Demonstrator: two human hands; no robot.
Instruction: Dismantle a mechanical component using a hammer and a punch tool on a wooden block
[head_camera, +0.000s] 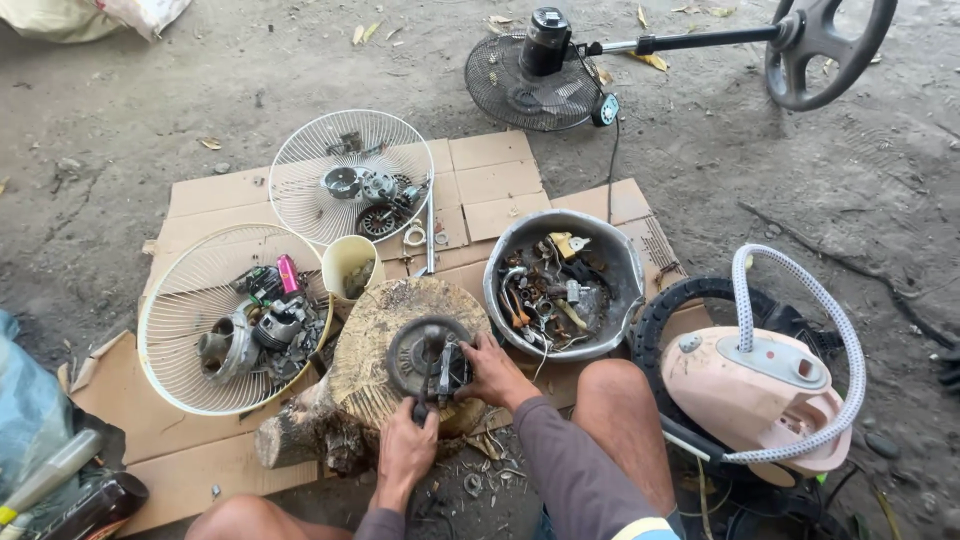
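Both hands, left and right, fingers pinching a round motor on a stump; flattened cardboard covers dusty ground.

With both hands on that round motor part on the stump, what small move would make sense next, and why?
Probably press or twist the tool while steadying the part. The left hand grips a dark tool handle standing at the motor part; the right hand braces its edge on the wooden stump.
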